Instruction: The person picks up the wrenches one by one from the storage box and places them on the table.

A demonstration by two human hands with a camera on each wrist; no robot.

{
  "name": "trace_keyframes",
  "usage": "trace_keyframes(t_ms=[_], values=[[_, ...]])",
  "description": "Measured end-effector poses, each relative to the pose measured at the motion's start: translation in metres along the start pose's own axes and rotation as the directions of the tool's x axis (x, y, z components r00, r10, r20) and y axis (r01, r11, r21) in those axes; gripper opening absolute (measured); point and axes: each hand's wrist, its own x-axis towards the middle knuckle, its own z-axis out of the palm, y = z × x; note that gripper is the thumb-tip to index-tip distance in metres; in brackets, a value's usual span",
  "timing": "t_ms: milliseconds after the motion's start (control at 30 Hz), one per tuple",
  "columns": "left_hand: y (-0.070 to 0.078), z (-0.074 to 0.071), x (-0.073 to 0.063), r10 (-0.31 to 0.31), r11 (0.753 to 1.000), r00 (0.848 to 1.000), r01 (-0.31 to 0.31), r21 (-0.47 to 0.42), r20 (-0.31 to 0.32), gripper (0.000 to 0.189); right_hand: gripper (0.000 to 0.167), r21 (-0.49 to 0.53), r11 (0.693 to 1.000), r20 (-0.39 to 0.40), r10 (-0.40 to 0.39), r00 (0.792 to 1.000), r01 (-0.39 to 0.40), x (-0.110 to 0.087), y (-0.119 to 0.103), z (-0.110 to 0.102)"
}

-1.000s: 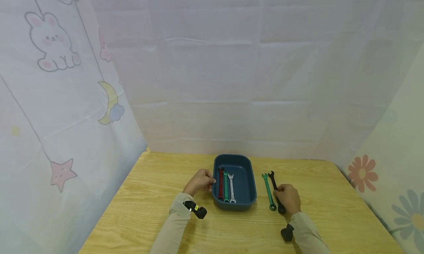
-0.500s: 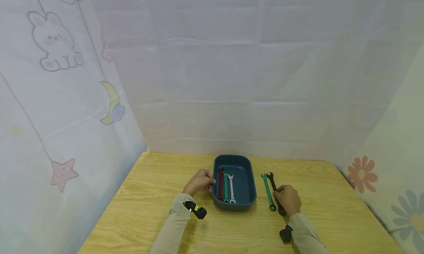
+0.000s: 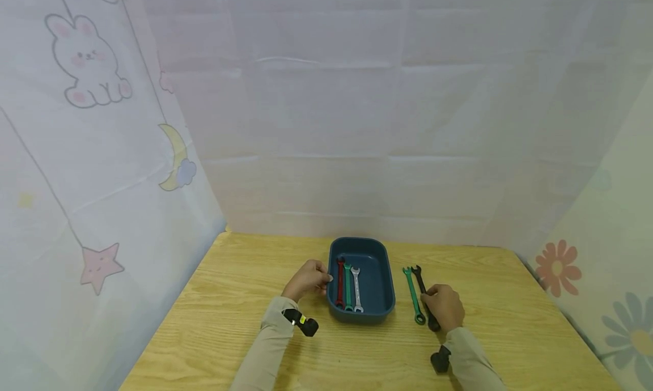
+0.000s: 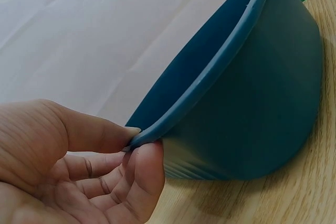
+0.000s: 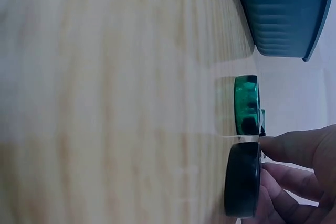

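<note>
My left hand point(image 3: 308, 280) pinches the left rim of a dark blue plastic bin point(image 4: 247, 93), thumb inside and fingers outside. In the bin lie a red wrench point(image 3: 340, 283), a green wrench point(image 3: 348, 288) and a silver wrench point(image 3: 357, 290), side by side along its left half. To the bin's right, my right hand point(image 3: 445, 307) holds a black wrench point(image 3: 421, 280) by its shank, thumb on the left side. The black wrench lies on the table, its ring end point(image 5: 242, 179) close to the wood. Just left of it lies another green ratchet wrench point(image 3: 413, 294).
The wooden table point(image 3: 245, 345) carries everything. Behind it hangs a pale creased cloth point(image 3: 326, 124); printed cloths with a rabbit point(image 3: 89, 62) and flowers point(image 3: 558, 267) stand at the sides. A wrist camera point(image 3: 308, 327) sits on the left sleeve.
Over the first half second the black wrench and my right hand shift very slightly, the wrench's open end drawing closer to the green one. My left hand and the bin stay put.
</note>
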Motion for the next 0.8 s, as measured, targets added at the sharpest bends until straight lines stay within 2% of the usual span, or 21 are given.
trace_keyframes(t_ms=[800], values=[[0.0, 0.0006, -0.0022, -0.003, 1.0, 1.0, 0.003, -0.006, -0.001, 0.009, 0.022, 0.002, 1.0, 0.001, 0.024, 1.0, -0.024, -0.0028, 0.0011, -0.0008]])
